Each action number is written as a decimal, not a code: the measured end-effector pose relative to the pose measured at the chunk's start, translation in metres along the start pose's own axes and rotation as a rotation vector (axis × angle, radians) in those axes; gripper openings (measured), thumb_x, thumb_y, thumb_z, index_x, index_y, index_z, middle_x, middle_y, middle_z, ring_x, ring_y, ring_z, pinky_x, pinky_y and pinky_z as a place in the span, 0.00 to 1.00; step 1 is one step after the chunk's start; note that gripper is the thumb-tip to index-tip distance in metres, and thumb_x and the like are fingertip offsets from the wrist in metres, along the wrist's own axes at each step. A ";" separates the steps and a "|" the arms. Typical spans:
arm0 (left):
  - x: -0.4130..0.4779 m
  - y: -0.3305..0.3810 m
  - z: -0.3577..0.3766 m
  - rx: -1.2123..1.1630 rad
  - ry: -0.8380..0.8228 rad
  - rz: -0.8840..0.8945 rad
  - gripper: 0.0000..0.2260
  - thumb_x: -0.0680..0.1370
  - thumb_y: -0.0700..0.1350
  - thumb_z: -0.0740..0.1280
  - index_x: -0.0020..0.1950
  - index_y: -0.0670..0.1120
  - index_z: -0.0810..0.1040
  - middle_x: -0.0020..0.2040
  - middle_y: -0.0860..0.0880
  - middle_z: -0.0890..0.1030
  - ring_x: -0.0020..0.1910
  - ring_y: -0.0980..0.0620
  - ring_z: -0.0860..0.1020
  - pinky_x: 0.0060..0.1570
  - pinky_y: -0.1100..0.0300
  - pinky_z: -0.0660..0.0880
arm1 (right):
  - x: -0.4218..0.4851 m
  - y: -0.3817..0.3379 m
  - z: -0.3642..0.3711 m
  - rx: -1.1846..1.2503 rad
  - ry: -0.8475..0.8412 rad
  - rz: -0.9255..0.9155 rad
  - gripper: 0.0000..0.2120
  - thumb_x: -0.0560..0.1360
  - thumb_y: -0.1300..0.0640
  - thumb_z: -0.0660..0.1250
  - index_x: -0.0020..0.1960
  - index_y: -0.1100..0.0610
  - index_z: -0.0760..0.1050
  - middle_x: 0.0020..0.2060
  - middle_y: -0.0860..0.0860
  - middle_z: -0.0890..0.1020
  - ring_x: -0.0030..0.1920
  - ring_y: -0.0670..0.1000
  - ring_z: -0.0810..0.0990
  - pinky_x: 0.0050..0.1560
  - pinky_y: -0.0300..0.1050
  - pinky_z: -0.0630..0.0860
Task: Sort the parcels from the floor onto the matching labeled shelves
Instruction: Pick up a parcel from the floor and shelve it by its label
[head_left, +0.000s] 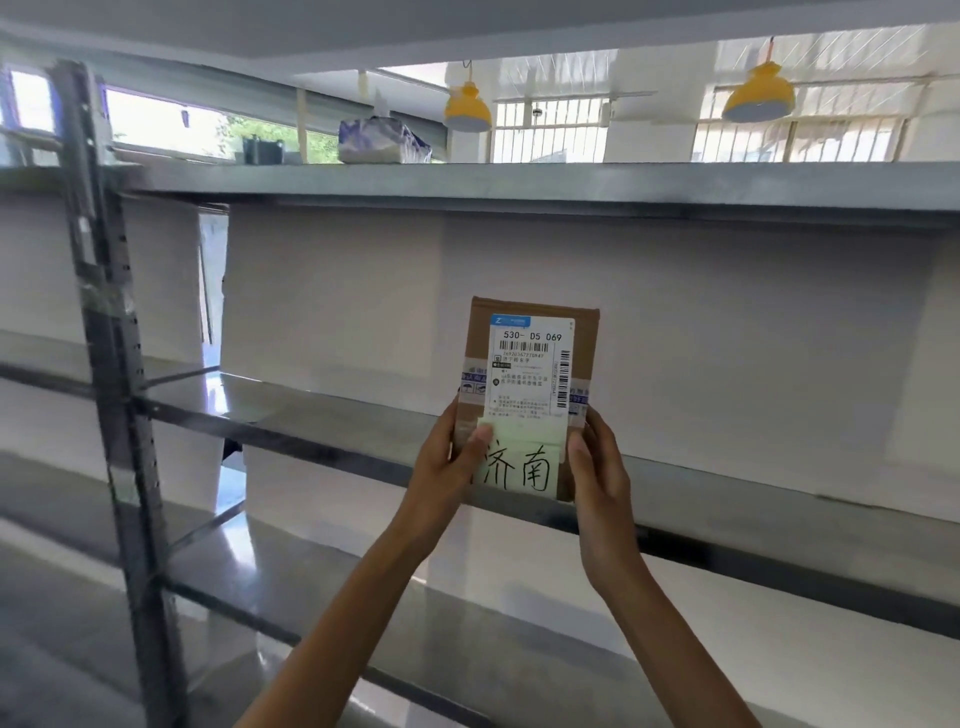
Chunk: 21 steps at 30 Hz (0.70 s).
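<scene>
One brown cardboard parcel (530, 384) with a white printed shipping label and a pale green handwritten note is held upright between two hands, in front of the grey metal shelf's (322, 415) front edge. The left hand (447, 467) grips its lower left side, the right hand (597, 467) its lower right. One bluish-white bag (382, 140) sits on the top shelf.
</scene>
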<state>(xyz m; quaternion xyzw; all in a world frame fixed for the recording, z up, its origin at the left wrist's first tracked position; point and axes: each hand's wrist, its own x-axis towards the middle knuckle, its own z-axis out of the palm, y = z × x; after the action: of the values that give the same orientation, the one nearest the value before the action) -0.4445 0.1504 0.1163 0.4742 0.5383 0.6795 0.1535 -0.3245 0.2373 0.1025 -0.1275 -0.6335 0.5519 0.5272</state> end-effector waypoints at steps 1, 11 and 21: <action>0.000 -0.001 -0.015 0.007 0.006 0.004 0.14 0.79 0.46 0.59 0.65 0.50 0.69 0.57 0.53 0.79 0.46 0.64 0.82 0.37 0.67 0.79 | -0.001 0.004 0.014 0.004 -0.006 0.002 0.20 0.79 0.53 0.57 0.70 0.47 0.64 0.64 0.46 0.75 0.56 0.39 0.79 0.46 0.36 0.80; -0.007 -0.010 -0.150 0.054 0.019 0.018 0.13 0.80 0.47 0.58 0.64 0.51 0.70 0.62 0.47 0.77 0.53 0.52 0.81 0.40 0.65 0.79 | -0.014 0.031 0.134 0.021 -0.059 0.029 0.20 0.79 0.53 0.58 0.70 0.49 0.65 0.61 0.46 0.77 0.53 0.36 0.80 0.43 0.33 0.79; -0.020 -0.023 -0.266 0.103 0.092 -0.069 0.17 0.80 0.47 0.57 0.70 0.52 0.67 0.55 0.51 0.82 0.49 0.57 0.83 0.39 0.65 0.79 | -0.019 0.064 0.237 0.028 -0.149 0.083 0.17 0.78 0.51 0.58 0.67 0.44 0.66 0.59 0.44 0.77 0.53 0.39 0.79 0.42 0.33 0.79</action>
<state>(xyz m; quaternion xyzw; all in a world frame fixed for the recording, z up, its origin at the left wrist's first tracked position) -0.6566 -0.0114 0.0941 0.4310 0.5952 0.6661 0.1275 -0.5352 0.1116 0.0783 -0.1047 -0.6572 0.5902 0.4569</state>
